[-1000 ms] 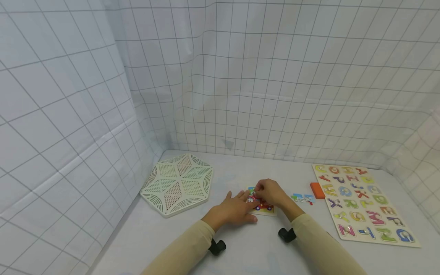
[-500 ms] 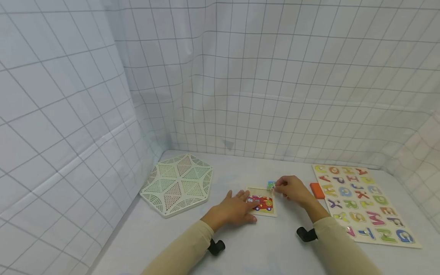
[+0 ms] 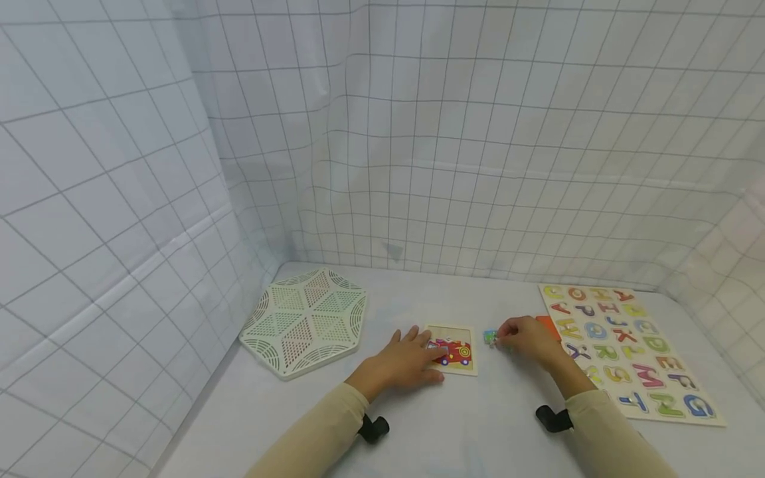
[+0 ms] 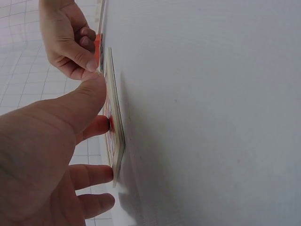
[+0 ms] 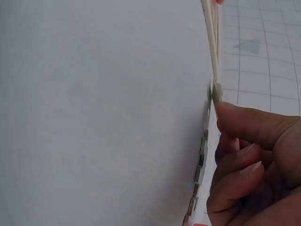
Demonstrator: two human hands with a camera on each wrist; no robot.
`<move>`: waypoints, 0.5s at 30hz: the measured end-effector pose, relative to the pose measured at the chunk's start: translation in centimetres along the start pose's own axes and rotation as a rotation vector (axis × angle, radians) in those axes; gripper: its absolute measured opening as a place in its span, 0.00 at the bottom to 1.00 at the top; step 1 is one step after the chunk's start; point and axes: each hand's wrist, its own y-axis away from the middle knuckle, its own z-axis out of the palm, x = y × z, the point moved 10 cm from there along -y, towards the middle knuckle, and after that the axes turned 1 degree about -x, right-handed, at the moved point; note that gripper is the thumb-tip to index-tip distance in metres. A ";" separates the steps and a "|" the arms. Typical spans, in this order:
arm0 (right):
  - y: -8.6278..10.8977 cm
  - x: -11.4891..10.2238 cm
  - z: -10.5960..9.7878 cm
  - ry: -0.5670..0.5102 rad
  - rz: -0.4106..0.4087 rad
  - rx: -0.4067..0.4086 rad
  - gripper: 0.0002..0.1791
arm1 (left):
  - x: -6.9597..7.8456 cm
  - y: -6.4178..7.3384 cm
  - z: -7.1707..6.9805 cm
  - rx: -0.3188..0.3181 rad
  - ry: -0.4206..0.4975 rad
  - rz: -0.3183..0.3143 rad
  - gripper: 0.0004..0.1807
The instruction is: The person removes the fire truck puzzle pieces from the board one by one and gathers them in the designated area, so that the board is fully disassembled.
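A small wooden jigsaw board [image 3: 472, 352] with a red vehicle picture lies mid-table. My left hand [image 3: 403, 364] rests on its left side, fingers spread; in the left wrist view the fingertips touch the board's edge [image 4: 115, 122]. The upper part of the board shows bare wood. To the right of the board, my right hand [image 3: 530, 340] pinches a blue-and-green puzzle piece [image 3: 490, 337] between thumb and forefinger. In the right wrist view this piece [image 5: 216, 90] is held edge-on, just above the table. Thin loose pieces [image 5: 197, 174] lie below that hand, mostly hidden in the head view.
An orange block [image 3: 547, 326] sits behind the right hand, against a wooden alphabet board [image 3: 642, 368] on the right. A white hexagonal perforated board [image 3: 307, 318] lies at the left. Gridded white cloth [image 3: 418, 166] hangs at the back and sides.
My right hand has lifted the blue-and-green piece from the board's upper part and moved right with it, to over the loose pieces. My left hand has stayed on the board.
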 end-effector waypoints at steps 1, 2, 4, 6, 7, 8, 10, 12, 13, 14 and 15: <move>0.0 0.0 0.1 0.012 -0.006 0.002 0.03 | 0.0 0.0 0.0 0.000 0.002 0.002 0.33; 0.0 -0.1 0.2 0.029 -0.015 0.005 0.03 | 0.0 0.0 0.0 -0.001 0.003 0.003 0.33; 0.0 -0.1 0.3 0.050 -0.024 0.011 0.02 | 0.0 0.0 0.0 -0.005 0.005 0.006 0.33; 0.0 -0.2 0.4 0.065 -0.021 0.016 0.03 | 0.0 0.0 0.1 -0.008 0.005 0.008 0.33; 0.0 -0.2 0.5 0.071 -0.021 0.017 0.03 | 0.0 0.0 0.1 -0.009 0.004 0.007 0.33; 0.0 -0.3 0.5 0.077 -0.025 0.018 0.03 | 0.0 -0.1 0.1 -0.009 0.002 0.006 0.33; 0.0 -0.4 0.5 0.080 -0.029 0.020 0.03 | 0.0 -0.1 0.0 -0.008 -0.001 0.004 0.33; 0.1 -0.6 0.5 0.081 -0.035 0.022 0.03 | -0.1 -0.2 0.0 -0.007 0.000 0.001 0.33; 0.1 -0.6 0.5 0.082 -0.041 0.022 0.03 | -0.1 -0.2 0.0 -0.005 0.001 0.000 0.33; 0.1 -0.6 0.5 0.078 -0.040 0.022 0.03 | -0.1 -0.3 0.0 -0.002 0.003 0.000 0.33; 0.1 -0.6 0.4 0.074 -0.037 0.021 0.03 | -0.1 -0.3 0.0 -0.001 0.008 0.000 0.32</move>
